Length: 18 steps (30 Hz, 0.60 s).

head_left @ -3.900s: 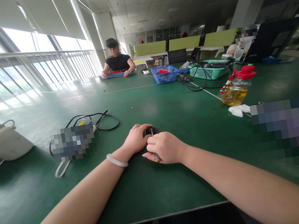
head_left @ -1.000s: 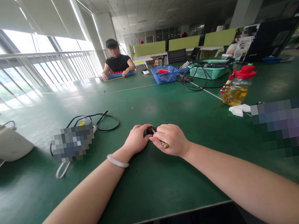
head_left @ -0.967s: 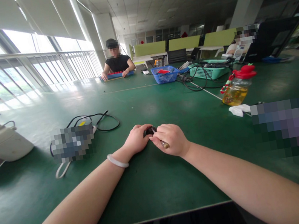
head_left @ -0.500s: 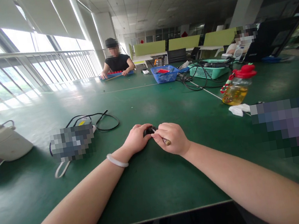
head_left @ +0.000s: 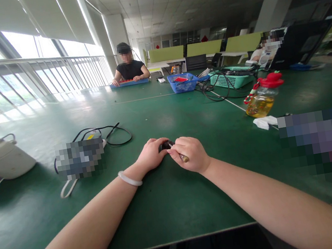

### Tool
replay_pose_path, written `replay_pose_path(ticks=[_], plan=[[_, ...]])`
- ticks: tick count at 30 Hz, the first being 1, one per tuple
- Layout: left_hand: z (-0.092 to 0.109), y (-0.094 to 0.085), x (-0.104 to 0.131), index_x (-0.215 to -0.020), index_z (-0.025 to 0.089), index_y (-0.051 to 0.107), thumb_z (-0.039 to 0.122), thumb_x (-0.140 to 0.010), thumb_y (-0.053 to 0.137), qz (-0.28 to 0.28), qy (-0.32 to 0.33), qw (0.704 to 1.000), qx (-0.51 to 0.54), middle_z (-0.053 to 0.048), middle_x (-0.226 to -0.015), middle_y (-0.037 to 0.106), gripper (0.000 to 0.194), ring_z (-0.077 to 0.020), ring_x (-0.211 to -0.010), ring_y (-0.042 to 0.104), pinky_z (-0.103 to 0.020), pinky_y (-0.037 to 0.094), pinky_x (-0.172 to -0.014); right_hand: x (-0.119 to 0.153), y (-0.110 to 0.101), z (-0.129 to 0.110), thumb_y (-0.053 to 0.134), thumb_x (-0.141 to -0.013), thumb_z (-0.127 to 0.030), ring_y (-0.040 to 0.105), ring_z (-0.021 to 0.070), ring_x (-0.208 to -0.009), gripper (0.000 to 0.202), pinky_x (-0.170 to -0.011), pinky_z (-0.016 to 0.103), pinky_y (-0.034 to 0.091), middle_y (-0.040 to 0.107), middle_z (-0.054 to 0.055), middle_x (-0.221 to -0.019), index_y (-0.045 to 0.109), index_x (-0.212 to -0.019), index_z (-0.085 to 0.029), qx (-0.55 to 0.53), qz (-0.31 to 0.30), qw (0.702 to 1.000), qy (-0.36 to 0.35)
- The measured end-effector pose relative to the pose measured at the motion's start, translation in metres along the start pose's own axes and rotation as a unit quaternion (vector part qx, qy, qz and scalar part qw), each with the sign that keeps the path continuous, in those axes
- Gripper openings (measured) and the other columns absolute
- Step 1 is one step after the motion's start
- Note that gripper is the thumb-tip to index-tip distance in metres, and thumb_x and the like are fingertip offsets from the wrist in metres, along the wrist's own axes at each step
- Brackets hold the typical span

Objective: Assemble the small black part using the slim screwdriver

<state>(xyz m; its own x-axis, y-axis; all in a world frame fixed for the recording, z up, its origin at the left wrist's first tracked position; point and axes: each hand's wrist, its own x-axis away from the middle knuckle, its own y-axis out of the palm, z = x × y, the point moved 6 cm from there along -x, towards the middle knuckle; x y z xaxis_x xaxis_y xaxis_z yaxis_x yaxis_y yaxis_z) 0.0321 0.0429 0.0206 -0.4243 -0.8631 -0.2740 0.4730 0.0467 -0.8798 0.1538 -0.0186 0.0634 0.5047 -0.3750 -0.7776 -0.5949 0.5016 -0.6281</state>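
Note:
On the green table (head_left: 155, 211), my left hand (head_left: 151, 154) curls its thumb and fingers around a small black object (head_left: 165, 145), pressing it near the tabletop. Most of that object is hidden by my fingers, so its kind is unclear. My right hand (head_left: 191, 153) is closed around a slim tool (head_left: 185, 158) with a brownish rounded handle end poking out toward me. The tool's other end points at the black object; whether it touches cannot be made out. A white bangle (head_left: 129, 179) circles my left wrist.
Left stand a white container (head_left: 2, 156) and a blurred-out item with a black cable (head_left: 118, 125). To the right is a red-lidded bottle (head_left: 261, 102) beside a crumpled tissue (head_left: 264, 122). Farther back are a blue basket (head_left: 183, 84), a green basket (head_left: 230, 79) and a seated person (head_left: 130, 69).
My hands keep nearly the same pose and place. Across the table, the seated person's blue tray now shows its front side more, and the person's hands have shifted slightly.

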Motion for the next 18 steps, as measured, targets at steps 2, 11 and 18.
replay_pose_path(ticks=[2, 11, 18], plan=[[0.0002, 0.0, 0.0001, -0.119, 0.023, 0.059, 0.024, -0.08, 0.052, -0.001, -0.002, 1.0, 0.0, -0.003, -0.115, 0.065, 0.04, -0.0238, -0.108, 0.054, -0.037, 0.043, -0.097, 0.0003, 0.0005, 0.0001, 0.039, -0.094, -0.03, 0.044, 0.0122, -0.056, 0.043, -0.057, 0.026, 0.031, 0.05, 0.002, -0.056, 0.056, -0.057, -0.017, 0.0, -0.001, 1.0, 0.0], [0.0005, 0.0002, -0.0008, -0.119, 0.023, 0.059, 0.025, -0.081, 0.052, 0.004, 0.013, 1.0, -0.008, -0.004, -0.115, 0.066, 0.039, -0.0238, -0.107, 0.055, -0.036, 0.043, -0.096, -0.0002, -0.0003, -0.0008, 0.039, -0.094, -0.03, 0.044, 0.0126, -0.056, 0.043, -0.057, 0.027, 0.031, 0.05, 0.002, -0.056, 0.057, -0.057, -0.018, 0.008, 0.003, 1.0, -0.007], [-0.0005, 0.0013, -0.0006, -0.119, 0.023, 0.058, 0.026, -0.08, 0.054, -0.004, 0.003, 1.0, -0.007, -0.004, -0.114, 0.066, 0.04, -0.0238, -0.108, 0.054, -0.036, 0.043, -0.097, 0.0001, 0.0002, -0.003, 0.04, -0.095, -0.03, 0.043, 0.0121, -0.056, 0.043, -0.058, 0.027, 0.029, 0.049, 0.002, -0.056, 0.057, -0.057, -0.017, 0.014, 0.0, 1.0, -0.017]])
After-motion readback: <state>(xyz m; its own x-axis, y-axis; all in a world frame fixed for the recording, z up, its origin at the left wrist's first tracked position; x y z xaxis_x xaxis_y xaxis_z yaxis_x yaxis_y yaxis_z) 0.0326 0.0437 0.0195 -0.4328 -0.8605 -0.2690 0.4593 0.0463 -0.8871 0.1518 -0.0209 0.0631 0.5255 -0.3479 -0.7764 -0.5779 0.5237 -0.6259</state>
